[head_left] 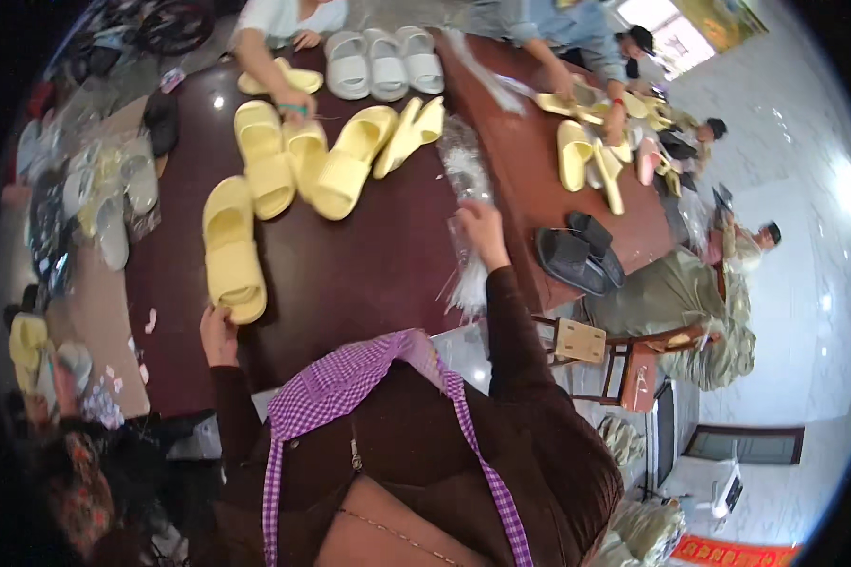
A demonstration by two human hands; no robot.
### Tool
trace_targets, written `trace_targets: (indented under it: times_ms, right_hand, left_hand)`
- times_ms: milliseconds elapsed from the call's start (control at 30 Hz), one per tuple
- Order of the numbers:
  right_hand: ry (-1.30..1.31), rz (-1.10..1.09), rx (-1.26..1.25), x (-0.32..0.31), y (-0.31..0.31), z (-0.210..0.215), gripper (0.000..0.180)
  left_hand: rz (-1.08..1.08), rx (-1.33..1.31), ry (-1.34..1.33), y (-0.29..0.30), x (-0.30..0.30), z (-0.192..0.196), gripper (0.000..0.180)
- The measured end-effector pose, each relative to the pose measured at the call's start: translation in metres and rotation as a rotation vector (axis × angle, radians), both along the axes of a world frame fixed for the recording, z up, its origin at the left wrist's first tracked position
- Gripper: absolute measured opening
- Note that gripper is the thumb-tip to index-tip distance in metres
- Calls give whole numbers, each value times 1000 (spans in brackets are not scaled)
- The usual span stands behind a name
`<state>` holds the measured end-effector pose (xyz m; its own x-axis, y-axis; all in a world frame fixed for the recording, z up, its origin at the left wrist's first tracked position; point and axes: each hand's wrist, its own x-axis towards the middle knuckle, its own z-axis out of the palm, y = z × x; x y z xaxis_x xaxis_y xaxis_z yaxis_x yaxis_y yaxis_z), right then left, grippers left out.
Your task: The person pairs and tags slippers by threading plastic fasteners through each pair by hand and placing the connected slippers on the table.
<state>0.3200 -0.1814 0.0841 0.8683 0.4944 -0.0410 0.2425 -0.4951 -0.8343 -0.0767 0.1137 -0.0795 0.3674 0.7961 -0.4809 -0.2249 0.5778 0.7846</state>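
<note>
My left hand [219,336] grips the near end of a yellow slipper [232,248], thumb on top, the slipper lying lengthwise ahead of it. My right hand [483,232] reaches over a bundle of thin clear plastic strands [465,159] along the table's right side. Its fingers are bent together at the strands, and what they pinch is too small to make out. Beyond my left hand lie more yellow slippers, one flat [263,156], one angled [355,161] and a pair on its side [409,137].
Across the dark red table [350,274], a person's hand [295,102] touches a yellow slipper. Grey slippers [385,64] stand at the far edge. On the adjoining table are black slippers [577,253] and another worker's yellow slippers [574,154]. A wooden chair [624,369] stands at right.
</note>
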Motion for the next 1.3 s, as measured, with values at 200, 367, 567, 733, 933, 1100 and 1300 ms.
trace_targets:
  times_ms: [200,367,567,733,933,1100,1300]
  right_hand:
    - [477,312,79,-100,66,-71,29]
    - [555,325,243,-94,91,-52,35]
    - [609,271,474,-80,108,-34,41]
    - [644,217,566,-80,109,-35,39]
    - [590,122,413,-69,114,-54,24]
    - [457,-104,491,-54,125,-36,21]
    - [207,81,438,-50,112,-101,25]
  left_hand:
    - [-225,169,-60,-45,4,98,33]
    - [-229,-18,-109,-59,6,106,35]
    - [-343,6,-33,-61,11,103,40]
    - [-427,49,-5,-60,16,104,39]
    - [-470,34,86,-73,9,102,38]
    - [-375,83,143,-84,-11,104,37]
    - [-134,-30,145,-108,-44,70,34]
